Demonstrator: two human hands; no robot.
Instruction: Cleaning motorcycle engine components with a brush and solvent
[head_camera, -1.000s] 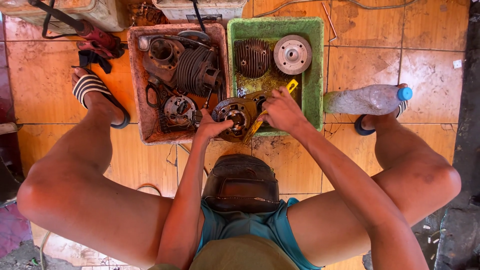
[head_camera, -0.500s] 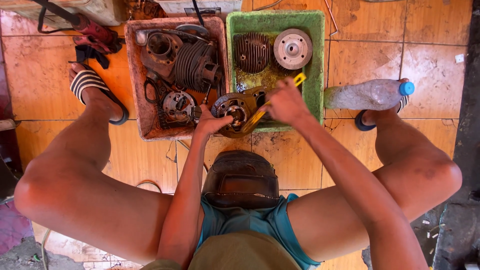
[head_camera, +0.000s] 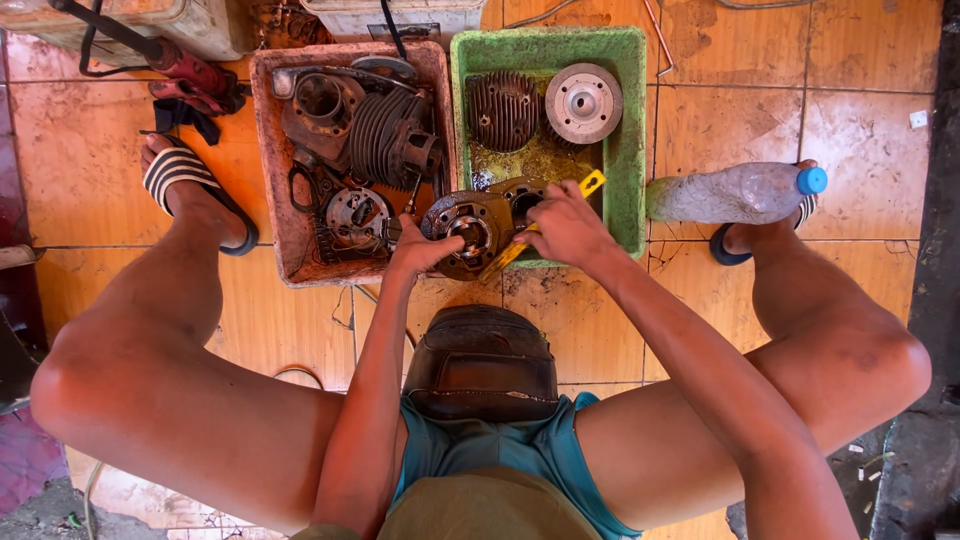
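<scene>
Left hand grips a round engine casing at the green tray's seven o'clock edge; right hand's fingers are closed around a yellow-handled tool.

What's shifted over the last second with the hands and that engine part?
Very little. The right hand with the yellow-handled tool edged slightly along the engine casing, over the green tray front edge. The left hand keeps its grip on the casing's left side. Nothing was picked up or released. The red tray and plastic bottle stayed put.
</scene>
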